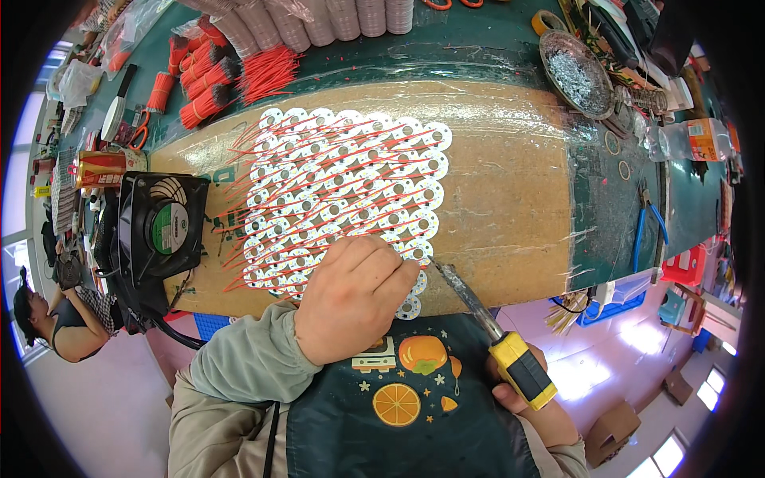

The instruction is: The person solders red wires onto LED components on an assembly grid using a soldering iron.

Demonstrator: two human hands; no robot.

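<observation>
My left hand point(355, 291) rests over the near rows of small round white circuit boards point(441, 127), each with a hole in its middle. Its fingers are bent and closed together; what they pinch, if anything, is hidden. Thin red wires point(271, 177) run across the boards, their loose ends sticking out at the left. In my right hand point(510, 398) is a soldering iron point(526, 373) with a yellow and black handle. The iron's tip points up and left, close to the right edge of a board in the near rows.
The boards lie on a brown sheet point(510, 175) on a green table. At left stands a black fan point(163, 227). Red wire bundles point(209, 84) and stacked grey discs point(315, 22) sit behind. At right are a metal bowl point(578, 76) and blue-handled pliers point(640, 239). A person point(68, 307) sits at far left.
</observation>
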